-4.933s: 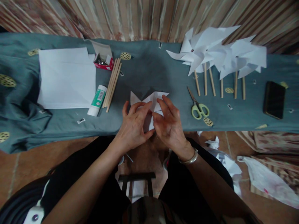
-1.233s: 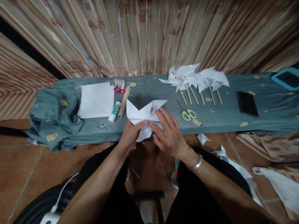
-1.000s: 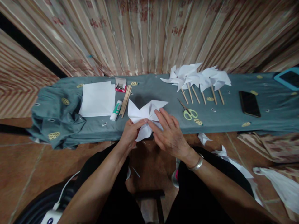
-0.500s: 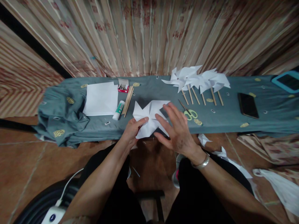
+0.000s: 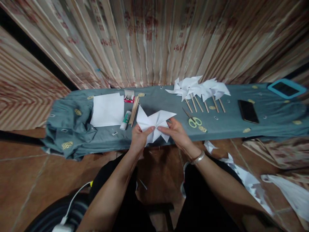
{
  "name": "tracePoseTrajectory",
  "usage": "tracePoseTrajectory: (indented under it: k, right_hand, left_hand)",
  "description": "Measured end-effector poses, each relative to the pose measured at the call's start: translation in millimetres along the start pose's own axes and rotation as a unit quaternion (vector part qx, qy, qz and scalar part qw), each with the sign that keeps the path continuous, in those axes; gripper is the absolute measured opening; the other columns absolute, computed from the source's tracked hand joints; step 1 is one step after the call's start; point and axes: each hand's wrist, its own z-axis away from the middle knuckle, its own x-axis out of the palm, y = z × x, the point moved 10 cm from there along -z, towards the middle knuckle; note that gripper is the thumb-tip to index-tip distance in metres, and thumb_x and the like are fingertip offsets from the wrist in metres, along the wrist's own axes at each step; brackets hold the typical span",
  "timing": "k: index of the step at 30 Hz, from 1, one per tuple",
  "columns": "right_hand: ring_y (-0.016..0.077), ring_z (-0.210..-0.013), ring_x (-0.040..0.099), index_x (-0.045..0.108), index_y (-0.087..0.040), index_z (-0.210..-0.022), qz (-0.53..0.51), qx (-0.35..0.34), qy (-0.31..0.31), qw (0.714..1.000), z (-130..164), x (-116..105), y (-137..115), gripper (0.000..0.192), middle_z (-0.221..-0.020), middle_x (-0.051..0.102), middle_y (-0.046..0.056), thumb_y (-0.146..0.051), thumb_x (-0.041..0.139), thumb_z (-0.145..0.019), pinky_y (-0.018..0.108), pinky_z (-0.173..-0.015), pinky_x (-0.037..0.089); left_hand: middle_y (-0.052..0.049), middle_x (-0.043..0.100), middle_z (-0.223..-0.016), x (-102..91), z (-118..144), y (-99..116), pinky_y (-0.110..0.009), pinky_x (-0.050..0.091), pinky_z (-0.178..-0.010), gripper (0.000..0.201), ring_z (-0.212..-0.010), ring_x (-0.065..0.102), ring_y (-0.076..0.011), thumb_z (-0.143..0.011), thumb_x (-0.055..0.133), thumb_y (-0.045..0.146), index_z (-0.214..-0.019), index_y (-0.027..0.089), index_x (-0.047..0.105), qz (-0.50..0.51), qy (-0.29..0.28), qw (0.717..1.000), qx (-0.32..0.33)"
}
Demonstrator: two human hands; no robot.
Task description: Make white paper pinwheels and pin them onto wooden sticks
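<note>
A white paper pinwheel [image 5: 154, 120] with pointed blades is held between my hands over the table's front edge. My left hand [image 5: 141, 137] grips its left side, thumb pressed near the centre. On the right, my right hand [image 5: 177, 132] pinches it with the thumb close to the middle; the fingers behind the paper are hidden. Left of the pinwheel lie several wooden sticks [image 5: 134, 111] and a green-and-white glue stick [image 5: 125, 120]. Scissors with pale green handles [image 5: 194, 122] rest to the right.
White paper sheets [image 5: 108, 110] and a small red box [image 5: 129, 96] are on the left. Several finished pinwheels on sticks [image 5: 189, 87] lie at the back right. A phone [image 5: 248, 111] and a blue-framed device [image 5: 286, 88] are farther right. Paper scraps [image 5: 248, 178] litter the floor.
My right hand, spread over the paper before, has closed on the pinwheel's right side. The left hand still holds it. The view has shifted slightly, so the table appears lower.
</note>
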Motion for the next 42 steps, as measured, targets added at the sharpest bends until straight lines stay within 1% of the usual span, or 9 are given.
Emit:
tracePoseTrajectory:
  k: [3,10,22,27,30,33,36,38,42]
  right_hand:
    - [0.0141,-0.064,0.067,0.058,-0.02,-0.102,-0.004,-0.002,0.028,1.0,-1.5,0.9,3.7,0.056,-0.079,0.074,-0.003,-0.03,0.087,-0.055,0.027,-0.063,0.055]
    - [0.015,-0.068,0.066,0.062,-0.019,-0.092,0.009,-0.037,0.058,0.998,-3.0,7.8,1.9,0.045,-0.081,0.073,-0.001,-0.03,0.085,-0.055,0.029,-0.067,0.054]
    - [0.0157,-0.064,0.066,0.063,-0.017,-0.092,0.017,0.001,0.069,0.998,1.8,13.5,15.6,0.052,-0.077,0.075,0.0,-0.036,0.088,-0.05,0.029,-0.065,0.054]
    - [0.0181,-0.07,0.07,0.064,-0.02,-0.103,0.035,-0.021,0.016,0.999,-5.4,23.9,1.7,0.057,-0.086,0.076,0.001,-0.041,0.087,-0.055,0.032,-0.069,0.056]
    - [0.0189,-0.081,0.071,0.067,-0.02,-0.103,0.076,-0.063,0.027,0.995,-18.3,13.5,-11.0,0.051,-0.091,0.077,0.004,-0.046,0.083,-0.061,0.033,-0.078,0.056]
    - [0.0189,-0.088,0.071,0.07,-0.018,-0.098,0.194,-0.125,0.072,0.97,-33.5,-4.0,-19.4,0.045,-0.095,0.077,0.008,-0.054,0.071,-0.071,0.033,-0.083,0.055]
    - [0.0186,-0.079,0.07,0.072,-0.017,-0.086,0.26,-0.143,0.083,0.951,-48.8,-8.6,-11.4,0.037,-0.088,0.077,0.008,-0.051,0.067,-0.074,0.033,-0.078,0.054]
    - [0.0181,-0.072,0.069,0.072,-0.016,-0.083,0.314,-0.149,0.081,0.934,-58.4,-1.4,-6.6,0.029,-0.083,0.077,0.007,-0.043,0.062,-0.078,0.031,-0.072,0.053]
    - [0.0195,-0.077,0.069,0.074,-0.017,-0.088,0.452,-0.17,0.056,0.874,-85.2,38.9,-12.5,0.021,-0.086,0.077,0.006,-0.024,0.055,-0.083,0.03,-0.073,0.051]
  left_hand:
    - [0.0,0.072,-0.076,-2.6,-1.6,2.0,-0.029,0.051,-0.07,0.048,-0.068,0.064,-0.0169,-0.046,0.088,0.024,-0.087,0.015,0.063,-0.02,-0.001,1.0,0.02]
    - [-0.002,0.071,-0.086,-8.8,-2.8,10.9,-0.027,0.051,-0.074,0.046,-0.078,0.066,-0.0191,-0.055,0.083,0.022,-0.096,0.017,0.062,-0.088,-0.008,0.993,0.074]
    - [-0.005,0.073,-0.085,-20.7,-1.2,15.5,-0.028,0.052,-0.07,0.041,-0.075,0.066,-0.0196,-0.057,0.078,0.026,-0.094,0.013,0.064,-0.115,0.006,0.988,0.101]
    - [-0.006,0.074,-0.085,-27.7,-4.4,7.1,-0.03,0.054,-0.07,0.044,-0.072,0.068,-0.0188,-0.055,0.081,0.026,-0.094,0.013,0.066,-0.022,0.03,0.998,0.053]
    - [-0.005,0.075,-0.084,-40.2,-6.6,16.1,-0.029,0.056,-0.072,0.047,-0.072,0.069,-0.0178,-0.051,0.085,0.023,-0.093,0.013,0.067,0.057,0.072,0.995,0.038]
    - [-0.004,0.075,-0.076,-62.8,-9.3,35.9,-0.028,0.057,-0.07,0.034,-0.065,0.069,-0.016,-0.054,0.083,0.017,-0.085,0.012,0.068,0.123,0.129,0.984,0.028]
    - [-0.004,0.073,-0.072,-88.7,-12.5,65.5,-0.028,0.058,-0.075,0.016,-0.068,0.07,-0.0163,-0.067,0.073,0.008,-0.082,0.011,0.068,0.173,0.183,0.967,0.046]
    - [-0.003,0.073,-0.072,-105.8,-13.8,82.7,-0.027,0.059,-0.075,0.012,-0.066,0.07,-0.0146,-0.074,0.067,0.004,-0.083,0.012,0.068,0.197,0.225,0.952,0.057]
    - [-0.004,0.075,-0.078,-119.2,-22.6,107.3,-0.025,0.058,-0.081,0.014,-0.072,0.07,-0.0136,-0.082,0.06,0.005,-0.09,0.011,0.07,0.242,0.225,0.94,0.081]
